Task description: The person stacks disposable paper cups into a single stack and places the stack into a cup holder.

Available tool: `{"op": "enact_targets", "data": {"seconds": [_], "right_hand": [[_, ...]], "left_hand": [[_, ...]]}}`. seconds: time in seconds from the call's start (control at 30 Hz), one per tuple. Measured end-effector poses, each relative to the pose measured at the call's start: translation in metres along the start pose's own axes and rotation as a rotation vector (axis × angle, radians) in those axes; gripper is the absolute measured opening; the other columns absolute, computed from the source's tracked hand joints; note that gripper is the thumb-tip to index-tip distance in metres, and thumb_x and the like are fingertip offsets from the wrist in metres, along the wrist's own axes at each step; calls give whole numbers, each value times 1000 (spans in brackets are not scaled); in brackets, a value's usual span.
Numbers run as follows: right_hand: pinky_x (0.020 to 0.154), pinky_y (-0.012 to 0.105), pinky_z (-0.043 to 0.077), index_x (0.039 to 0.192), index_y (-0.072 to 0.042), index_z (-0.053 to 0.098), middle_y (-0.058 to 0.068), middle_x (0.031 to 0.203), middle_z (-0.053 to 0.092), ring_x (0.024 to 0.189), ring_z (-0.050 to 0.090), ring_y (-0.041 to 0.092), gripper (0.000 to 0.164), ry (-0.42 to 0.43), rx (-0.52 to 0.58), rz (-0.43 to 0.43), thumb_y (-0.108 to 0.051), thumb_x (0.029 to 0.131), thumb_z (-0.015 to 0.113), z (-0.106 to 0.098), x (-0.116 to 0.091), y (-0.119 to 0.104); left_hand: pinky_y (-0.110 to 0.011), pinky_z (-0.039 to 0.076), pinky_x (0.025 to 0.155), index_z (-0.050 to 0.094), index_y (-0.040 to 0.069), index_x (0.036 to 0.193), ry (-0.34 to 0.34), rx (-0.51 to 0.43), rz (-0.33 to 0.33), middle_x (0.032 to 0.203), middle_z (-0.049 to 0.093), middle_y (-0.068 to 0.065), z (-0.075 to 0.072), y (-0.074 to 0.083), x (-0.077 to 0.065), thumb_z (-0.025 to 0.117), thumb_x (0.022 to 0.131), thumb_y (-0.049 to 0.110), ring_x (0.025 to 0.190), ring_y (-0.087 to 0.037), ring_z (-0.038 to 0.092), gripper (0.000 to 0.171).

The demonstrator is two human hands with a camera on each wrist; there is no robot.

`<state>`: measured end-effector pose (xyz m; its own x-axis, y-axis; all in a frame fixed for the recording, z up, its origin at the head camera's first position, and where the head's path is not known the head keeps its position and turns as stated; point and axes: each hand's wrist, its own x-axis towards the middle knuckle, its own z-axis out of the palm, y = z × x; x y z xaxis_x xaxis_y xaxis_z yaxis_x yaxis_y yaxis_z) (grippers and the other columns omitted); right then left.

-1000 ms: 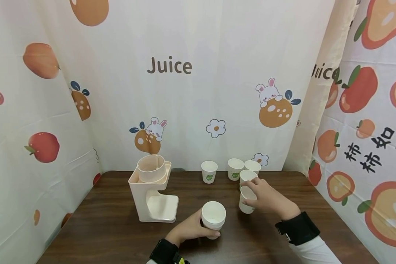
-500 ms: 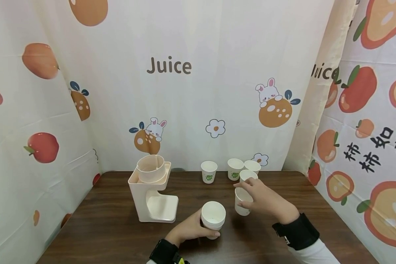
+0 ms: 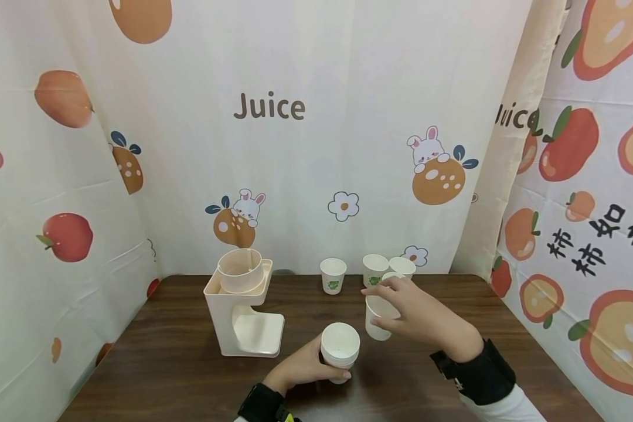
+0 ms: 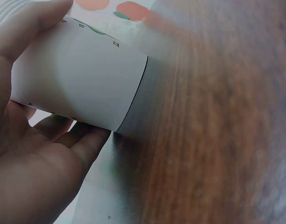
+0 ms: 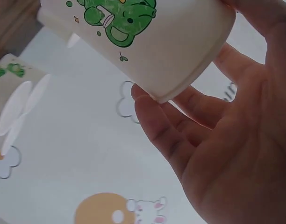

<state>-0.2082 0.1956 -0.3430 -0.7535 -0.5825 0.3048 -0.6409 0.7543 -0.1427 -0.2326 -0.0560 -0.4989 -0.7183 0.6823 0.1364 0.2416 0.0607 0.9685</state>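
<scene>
My left hand (image 3: 303,366) grips a small stack of white paper cups (image 3: 340,343) near the table's front middle, thumb on the near side. In the left wrist view, the lowest cup (image 4: 82,70) of that stack lies in the curled fingers, its base close over the wood. With thumb and fingers, my right hand (image 3: 422,313) holds a single paper cup (image 3: 378,328) near its rim, right of the stack and slightly farther back. A green cartoon print shows on this cup (image 5: 133,37) in the right wrist view.
At the left stands a cream juicer-like appliance (image 3: 223,319) with a round container (image 3: 240,272) on top. A paper cup (image 3: 333,275) stands alone at the back middle. Several more, including another cup (image 3: 374,269), cluster behind my right hand. A printed curtain (image 3: 295,164) closes off the back.
My right hand has moved left with the single cup, away from the cup cluster and nearer the stack. My left hand and its stack stay in place.
</scene>
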Motion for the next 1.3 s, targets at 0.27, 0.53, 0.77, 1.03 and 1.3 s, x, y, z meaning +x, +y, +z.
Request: {"op": "enact_targets", "data": {"seconds": [0.27,0.53,0.77,1.03,1.3], "right_hand": [[75,33,51,126,-34,54,-3,116,53,103,45,12,45,32,-1,-23,-40,83,68,-11,-1,-17],[73,31,53,126,-34,53,2,121,54,106,48,17,47,52,18,-82,-37,82,70,-13,2,-31],[77,32,52,126,-34,54,0,121,53,110,47,14,46,55,38,-127,-37,83,69,-6,8,-44],[85,38,49,125,-34,54,-2,122,55,116,45,13,44,43,47,-174,-41,84,67,4,17,-50],[85,39,49,125,-34,54,-2,123,54,113,45,12,43,38,65,-180,-41,84,66,8,21,-51]], "left_hand": [[-51,32,99,32,31,137,-7,-4,-6,128,51,3,-1,-1,0,77,76,22,114,-16,48,76],[-51,34,98,32,33,136,-16,-4,8,127,52,4,0,-2,1,76,77,22,113,-16,49,74],[-47,38,95,34,32,134,-9,-6,12,123,54,1,-1,-2,0,77,76,21,109,-18,51,73],[-46,39,93,35,31,132,-11,-7,-2,121,55,0,-1,0,0,76,77,23,107,-19,52,69],[-46,37,94,35,32,133,-16,-17,-17,122,56,1,-2,0,0,76,77,23,108,-19,51,70]]}}
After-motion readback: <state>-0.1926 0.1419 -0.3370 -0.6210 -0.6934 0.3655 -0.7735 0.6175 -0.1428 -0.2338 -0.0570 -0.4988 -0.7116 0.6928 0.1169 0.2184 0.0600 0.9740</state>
